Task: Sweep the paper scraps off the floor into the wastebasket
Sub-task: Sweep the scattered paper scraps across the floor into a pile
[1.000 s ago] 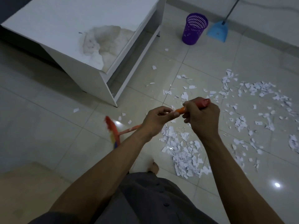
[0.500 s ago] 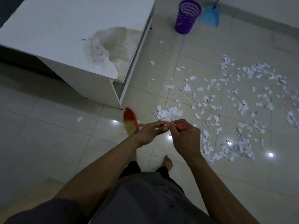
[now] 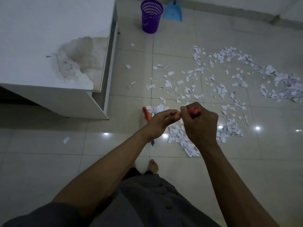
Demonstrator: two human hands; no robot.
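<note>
Where both grip, broom (image 3: 146, 114) left of hand (image 3: 200, 123)

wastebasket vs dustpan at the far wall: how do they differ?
The wastebasket is purple; the dustpan is light blue. The wastebasket has perforated mesh walls; the dustpan is a solid scoop. The wastebasket stands upright with its mouth open upward; the dustpan is tilted, its dark handle running up out of frame. Both stand side by side on the floor tiles, away from the paper scraps, and neither is being touched.
</note>
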